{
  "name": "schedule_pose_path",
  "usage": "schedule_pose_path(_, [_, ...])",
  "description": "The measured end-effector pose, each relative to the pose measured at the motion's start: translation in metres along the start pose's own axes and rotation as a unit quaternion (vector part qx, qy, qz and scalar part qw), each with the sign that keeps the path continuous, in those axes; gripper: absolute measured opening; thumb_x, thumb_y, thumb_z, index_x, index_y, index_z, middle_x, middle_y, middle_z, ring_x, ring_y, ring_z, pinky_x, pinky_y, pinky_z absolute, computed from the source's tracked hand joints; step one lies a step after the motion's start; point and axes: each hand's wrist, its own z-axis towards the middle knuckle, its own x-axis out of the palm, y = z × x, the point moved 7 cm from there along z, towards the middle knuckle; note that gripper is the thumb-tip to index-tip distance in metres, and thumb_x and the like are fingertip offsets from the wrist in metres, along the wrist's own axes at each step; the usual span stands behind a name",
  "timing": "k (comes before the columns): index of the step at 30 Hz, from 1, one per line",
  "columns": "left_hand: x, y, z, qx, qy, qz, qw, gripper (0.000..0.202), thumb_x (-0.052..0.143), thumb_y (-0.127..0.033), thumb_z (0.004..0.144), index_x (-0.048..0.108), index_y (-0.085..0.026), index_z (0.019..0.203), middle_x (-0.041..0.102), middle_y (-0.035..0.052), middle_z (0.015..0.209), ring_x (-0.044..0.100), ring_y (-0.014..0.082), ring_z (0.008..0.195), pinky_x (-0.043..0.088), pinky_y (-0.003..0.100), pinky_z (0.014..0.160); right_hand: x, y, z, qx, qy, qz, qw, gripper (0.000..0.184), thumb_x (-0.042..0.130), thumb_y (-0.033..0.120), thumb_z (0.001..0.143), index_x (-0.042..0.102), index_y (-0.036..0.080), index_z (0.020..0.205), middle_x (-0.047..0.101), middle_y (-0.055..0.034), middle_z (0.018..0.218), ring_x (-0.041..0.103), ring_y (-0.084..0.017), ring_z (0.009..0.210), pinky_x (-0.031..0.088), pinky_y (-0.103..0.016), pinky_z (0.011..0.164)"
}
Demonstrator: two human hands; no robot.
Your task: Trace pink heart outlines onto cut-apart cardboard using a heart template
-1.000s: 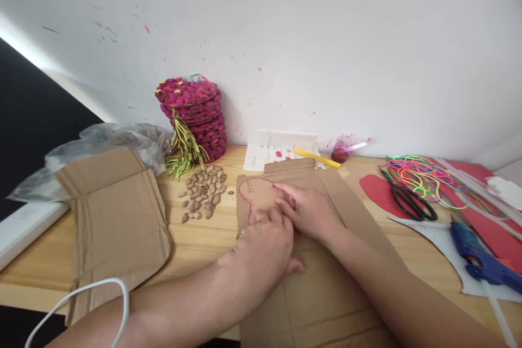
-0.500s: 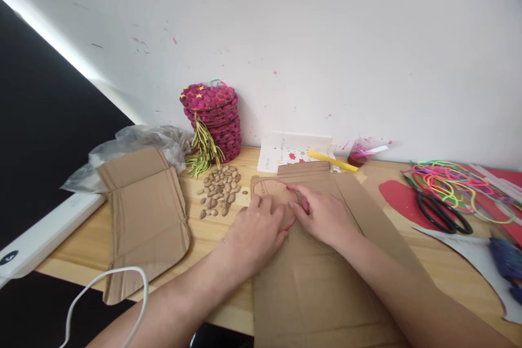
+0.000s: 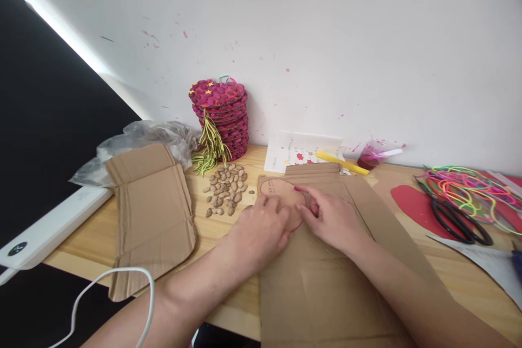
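A rounded cardboard cutout (image 3: 281,189) lies flat near the top left corner of a large brown cardboard sheet (image 3: 310,293). Bent fingers of my left hand (image 3: 263,225) press on the cutout and hold it from the left. My right hand (image 3: 332,217) holds its right edge, index finger stretched along the upper rim and thumb lower down. The lower left part of the cutout is hidden under my left hand. A reddish line shows along its edge.
Left: peanuts (image 3: 226,185), a folded cardboard piece (image 3: 153,212), plastic bag (image 3: 142,138), white bar-shaped device (image 3: 53,228) and white cable (image 3: 112,270). Behind: magenta peanut-covered container (image 3: 222,119), yellow stick (image 3: 342,163), cup of dark red liquid (image 3: 369,157). Right: scissors (image 3: 460,223), colourful cords (image 3: 468,190).
The whole view has shifted, so things appear slightly further right. Both hands keep nearly the same place on the cutout, which shows a little more of its top surface.
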Motion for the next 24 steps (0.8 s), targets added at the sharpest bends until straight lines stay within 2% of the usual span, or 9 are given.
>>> schedule_pose_path(5, [-0.003, 0.007, 0.0, 0.03, -0.036, -0.019, 0.999, 0.034, 0.053, -0.036, 0.096, 0.063, -0.019, 0.124, 0.063, 0.0115, 0.127, 0.054, 0.0283, 0.126, 0.052, 0.042, 0.1, -0.001, 0.001, 0.0, 0.004, 0.007, -0.004, 1.0, 0.042, 0.056, 0.04, 0.093, 0.062, 0.029, 0.132, 0.067, 0.001, 0.07, 0.059, -0.017, 0.06, 0.034, -0.029, 0.056])
schedule_pose_path(7, [-0.006, 0.014, 0.003, 0.031, -0.05, -0.036, 0.998, 0.032, 0.052, -0.038, 0.097, 0.067, -0.019, 0.117, 0.066, 0.0108, 0.122, 0.059, 0.0275, 0.118, 0.052, 0.041, 0.098, -0.002, 0.003, -0.001, 0.002, 0.006, -0.011, 1.0, 0.043, 0.055, 0.04, 0.093, 0.062, 0.028, 0.133, 0.068, 0.0008, 0.07, 0.059, -0.017, 0.059, 0.033, -0.028, 0.055])
schedule_pose_path(10, [-0.012, 0.029, 0.01, 0.01, -0.076, -0.071, 0.995, 0.031, 0.046, -0.033, 0.1, 0.071, -0.016, 0.099, 0.072, 0.0108, 0.106, 0.066, 0.0255, 0.102, 0.052, 0.04, 0.094, -0.004, 0.006, -0.001, -0.001, 0.001, -0.026, 1.0, 0.043, 0.053, 0.041, 0.094, 0.062, 0.029, 0.135, 0.068, 0.0015, 0.069, 0.059, -0.016, 0.059, 0.033, -0.028, 0.055])
schedule_pose_path(12, [-0.015, 0.043, 0.014, -0.016, -0.108, -0.115, 0.987, 0.034, 0.041, -0.028, 0.101, 0.071, -0.015, 0.093, 0.074, 0.0102, 0.097, 0.069, 0.0237, 0.093, 0.053, 0.038, 0.09, -0.005, 0.008, -0.002, -0.001, -0.002, -0.034, 0.999, 0.042, 0.053, 0.04, 0.094, 0.061, 0.03, 0.135, 0.069, 0.0019, 0.069, 0.06, -0.016, 0.06, 0.032, -0.028, 0.055])
schedule_pose_path(15, [-0.019, 0.063, 0.016, -0.044, -0.18, -0.21, 0.96, 0.032, 0.04, -0.02, 0.1, 0.069, -0.017, 0.113, 0.076, 0.0073, 0.101, 0.071, 0.0193, 0.093, 0.054, 0.033, 0.088, -0.006, 0.008, -0.003, 0.003, -0.002, -0.041, 0.999, 0.042, 0.054, 0.039, 0.094, 0.062, 0.03, 0.134, 0.069, 0.0022, 0.07, 0.06, -0.016, 0.06, 0.033, -0.027, 0.055])
schedule_pose_path(17, [-0.02, 0.068, 0.017, -0.037, -0.205, -0.246, 0.947, 0.033, 0.047, -0.017, 0.096, 0.064, -0.019, 0.124, 0.077, 0.0052, 0.106, 0.071, 0.0174, 0.096, 0.054, 0.031, 0.089, -0.005, 0.008, -0.003, 0.005, -0.001, -0.042, 0.999, 0.042, 0.054, 0.039, 0.094, 0.062, 0.03, 0.134, 0.069, 0.0026, 0.07, 0.06, -0.016, 0.06, 0.033, -0.028, 0.055])
schedule_pose_path(20, [-0.018, 0.057, 0.019, 0.024, -0.167, -0.246, 0.954, 0.04, 0.066, -0.02, 0.086, 0.064, -0.023, 0.126, 0.074, 0.0034, 0.116, 0.069, 0.019, 0.103, 0.052, 0.034, 0.096, -0.005, 0.007, -0.002, 0.004, -0.002, -0.041, 0.999, 0.041, 0.054, 0.04, 0.094, 0.062, 0.031, 0.134, 0.069, 0.0027, 0.071, 0.06, -0.016, 0.06, 0.033, -0.028, 0.056])
schedule_pose_path(22, [-0.017, 0.041, 0.018, 0.086, -0.134, -0.231, 0.96, 0.051, 0.076, -0.026, 0.079, 0.063, -0.025, 0.128, 0.068, 0.003, 0.131, 0.062, 0.0219, 0.119, 0.047, 0.037, 0.106, -0.005, 0.007, -0.002, 0.004, -0.002, -0.041, 0.999, 0.042, 0.054, 0.039, 0.094, 0.062, 0.03, 0.134, 0.069, 0.0022, 0.072, 0.06, -0.016, 0.06, 0.034, -0.028, 0.056])
schedule_pose_path(24, [-0.014, 0.029, 0.015, 0.115, -0.112, -0.199, 0.967, 0.059, 0.08, -0.031, 0.076, 0.061, -0.027, 0.132, 0.062, 0.0038, 0.138, 0.054, 0.0256, 0.13, 0.041, 0.042, 0.114, -0.005, 0.006, -0.001, 0.007, -0.001, -0.037, 0.999, 0.043, 0.053, 0.04, 0.094, 0.062, 0.03, 0.135, 0.069, 0.0016, 0.072, 0.06, -0.016, 0.061, 0.034, -0.028, 0.056])
